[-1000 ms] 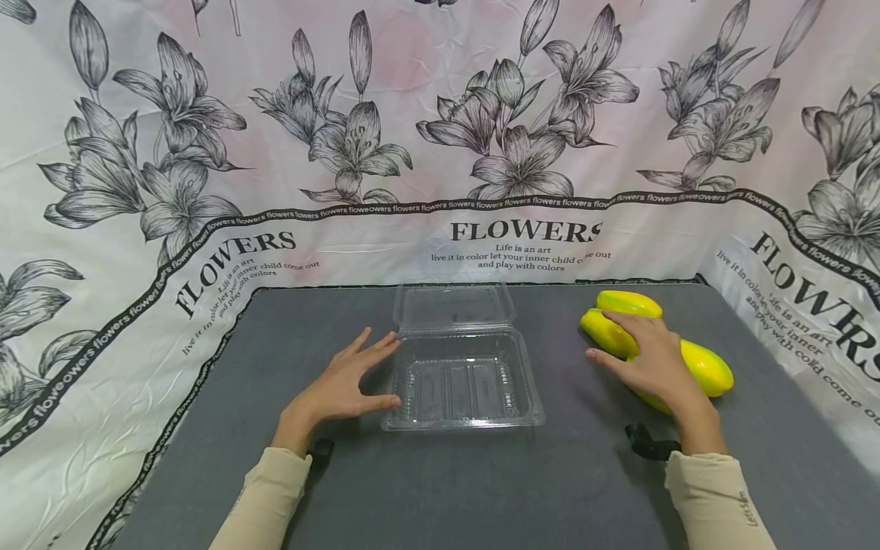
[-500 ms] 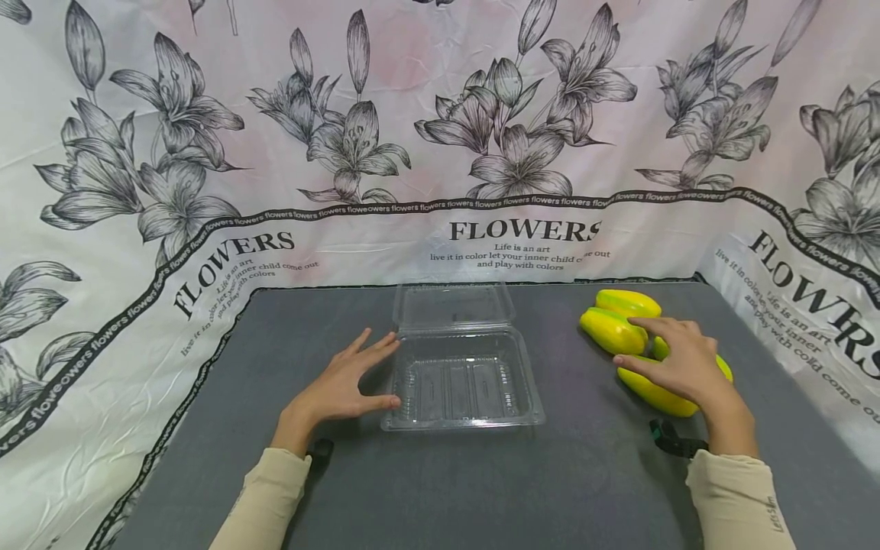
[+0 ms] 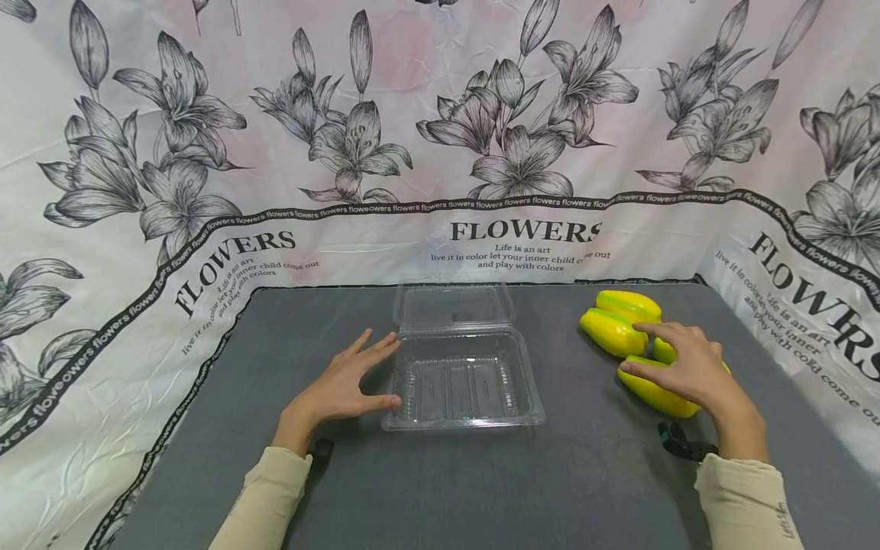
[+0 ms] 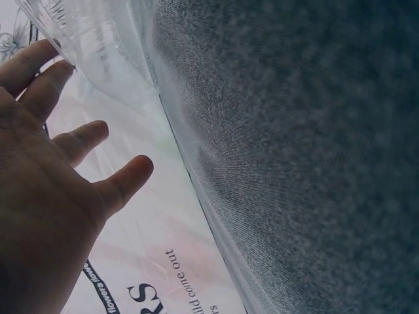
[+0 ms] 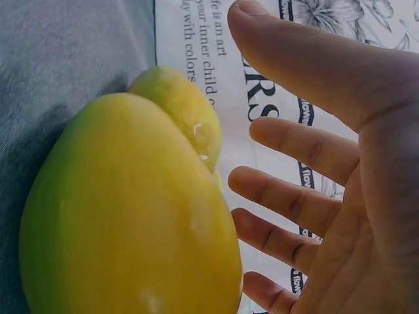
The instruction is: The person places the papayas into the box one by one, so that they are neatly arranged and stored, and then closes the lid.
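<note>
A clear plastic clamshell container (image 3: 474, 422) lies with its lid folded back on the grey table. My left hand (image 3: 337, 383) is spread at its left side, fingertips close to the rim; whether they touch I cannot tell. On the right are several yellow-green fruits, mango-like in shape: a back fruit (image 3: 629, 304), a middle fruit (image 3: 610, 332) and a front fruit (image 3: 656, 388). Another is mostly hidden by my right hand (image 3: 697, 370), which hovers over the group, fingers apart. The right wrist view has a large fruit (image 5: 131, 216) beside the open hand, with nothing gripped.
A white flower-printed cloth (image 3: 385, 244) with lettering hangs behind the table and along both sides. The grey tabletop (image 3: 495, 489) extends in front of the container. A dark camera mount (image 3: 684, 443) sits under the right wrist.
My right hand has moved right, from above the middle fruit to above the front fruits, uncovering the middle one. The left hand, container and fruits stay in place.
</note>
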A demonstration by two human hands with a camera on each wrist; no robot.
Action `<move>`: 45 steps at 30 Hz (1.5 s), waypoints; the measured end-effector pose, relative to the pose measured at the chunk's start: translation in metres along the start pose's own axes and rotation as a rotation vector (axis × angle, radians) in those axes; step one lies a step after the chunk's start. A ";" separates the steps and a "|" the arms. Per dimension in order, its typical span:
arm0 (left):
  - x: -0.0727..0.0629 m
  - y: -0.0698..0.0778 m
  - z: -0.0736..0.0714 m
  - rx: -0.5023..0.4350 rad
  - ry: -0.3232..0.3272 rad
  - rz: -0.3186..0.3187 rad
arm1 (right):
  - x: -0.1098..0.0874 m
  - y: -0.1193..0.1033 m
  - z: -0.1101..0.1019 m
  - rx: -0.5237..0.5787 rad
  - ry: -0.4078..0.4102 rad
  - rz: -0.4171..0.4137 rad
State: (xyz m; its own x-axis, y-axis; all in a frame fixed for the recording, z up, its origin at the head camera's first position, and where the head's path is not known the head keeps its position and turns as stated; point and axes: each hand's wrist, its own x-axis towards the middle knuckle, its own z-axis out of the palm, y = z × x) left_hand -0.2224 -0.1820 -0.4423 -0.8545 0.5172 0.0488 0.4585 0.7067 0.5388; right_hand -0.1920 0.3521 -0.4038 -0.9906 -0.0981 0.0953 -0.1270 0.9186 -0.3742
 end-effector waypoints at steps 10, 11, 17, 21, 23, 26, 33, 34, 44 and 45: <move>0.000 0.000 0.000 0.004 -0.002 0.004 | -0.015 0.009 0.007 0.008 0.065 -0.068; 0.000 0.001 0.000 0.001 -0.004 0.004 | -0.017 0.009 0.008 -0.003 0.078 -0.073; 0.000 0.001 0.001 0.004 -0.002 0.004 | -0.024 0.015 0.009 -0.040 0.142 -0.095; 0.000 0.002 0.001 0.006 -0.004 0.003 | -0.028 0.019 0.007 -0.030 0.161 -0.105; 0.000 0.002 0.001 0.005 -0.006 0.002 | -0.029 0.022 0.007 -0.021 0.162 -0.113; 0.000 0.002 0.001 -0.002 -0.009 0.000 | -0.031 0.027 0.007 0.001 0.172 -0.135; -0.001 0.001 0.001 -0.003 -0.010 -0.005 | -0.029 0.035 0.012 0.003 0.219 -0.263; 0.000 0.001 0.001 -0.001 -0.009 -0.004 | -0.029 0.036 0.013 0.000 0.216 -0.275; 0.000 0.001 0.002 0.003 -0.001 -0.004 | -0.033 0.033 0.017 0.027 0.145 -0.240; 0.000 0.001 0.002 0.005 0.000 -0.002 | -0.033 0.033 0.018 0.031 0.141 -0.233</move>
State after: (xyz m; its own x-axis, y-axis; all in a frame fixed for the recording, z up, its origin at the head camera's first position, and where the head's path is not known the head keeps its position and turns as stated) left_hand -0.2219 -0.1804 -0.4435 -0.8556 0.5155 0.0476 0.4577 0.7104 0.5347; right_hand -0.1642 0.3786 -0.4353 -0.9178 -0.2495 0.3089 -0.3546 0.8649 -0.3552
